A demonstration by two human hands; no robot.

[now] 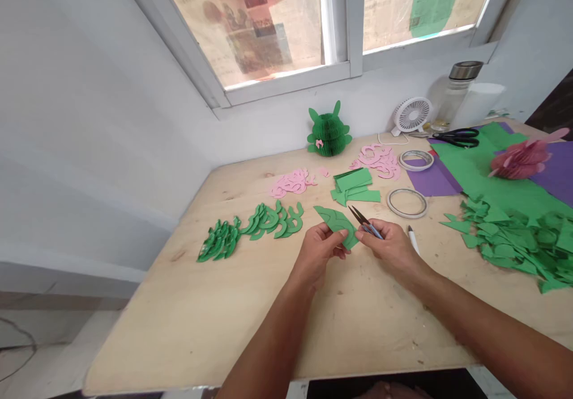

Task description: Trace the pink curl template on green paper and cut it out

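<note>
My left hand (319, 250) pinches a piece of green paper (335, 220) with a curved outline drawn on it, held just above the wooden table (215, 321). My right hand (390, 245) is closed on small thread snips (363, 220), whose dark blades point up and left over the paper's right edge. Both hands meet at the paper near the middle of the table.
A row of cut green curved shapes (250, 229) lies to the left. Pink cut-outs (293, 182), stacked green strips (356, 185), two tape rolls (407, 203), black scissors (457, 138), a white pen (413, 239), green scraps (514, 238), a small fan (412, 114) and a green honeycomb figure (328, 130) lie beyond.
</note>
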